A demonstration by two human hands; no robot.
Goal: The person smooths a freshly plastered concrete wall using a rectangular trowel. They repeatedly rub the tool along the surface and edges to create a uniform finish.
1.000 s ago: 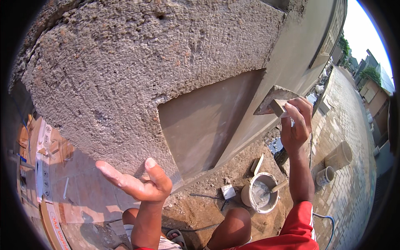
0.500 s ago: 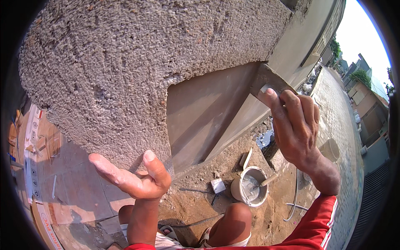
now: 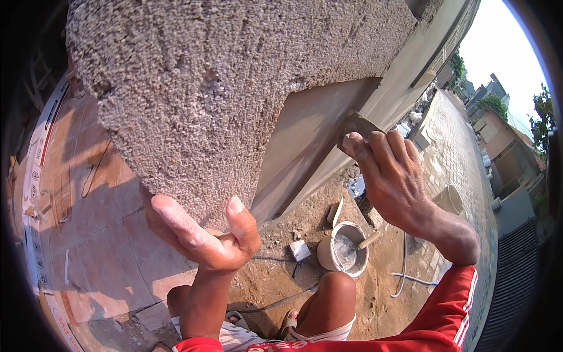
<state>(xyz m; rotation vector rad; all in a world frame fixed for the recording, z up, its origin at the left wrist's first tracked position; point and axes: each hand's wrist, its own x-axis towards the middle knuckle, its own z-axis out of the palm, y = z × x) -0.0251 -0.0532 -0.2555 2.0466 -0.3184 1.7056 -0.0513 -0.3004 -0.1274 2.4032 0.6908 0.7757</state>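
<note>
A rough grey plastered wall block (image 3: pixel 193 111) fills the upper left. By its lower corner is my left hand (image 3: pixel 205 234), index finger and thumb spread, holding nothing; it seems to rest against the corner. Beside the rough part lies a smooth, recessed grey panel (image 3: pixel 305 129), crossed by shadow. My right hand (image 3: pixel 390 173) grips a flat grey scraper (image 3: pixel 355 130), fingers pressed on its back. The scraper's blade lies at the right edge of the panel; its working edge is partly hidden.
Below stands a bucket (image 3: pixel 324 256) of pale wet mix with a wooden-handled tool (image 3: pixel 369 240) in it. Near it are a small white block (image 3: pixel 299 250) and cables on sandy ground. Tiles (image 3: pixel 105 252) spread at left, a paved lane (image 3: pixel 454 146) at right, with another bucket (image 3: pixel 448 199).
My right hand and the scraper have moved down and left along the panel's edge. My left hand has shifted slightly right in view, still spread. The view itself has turned a little.
</note>
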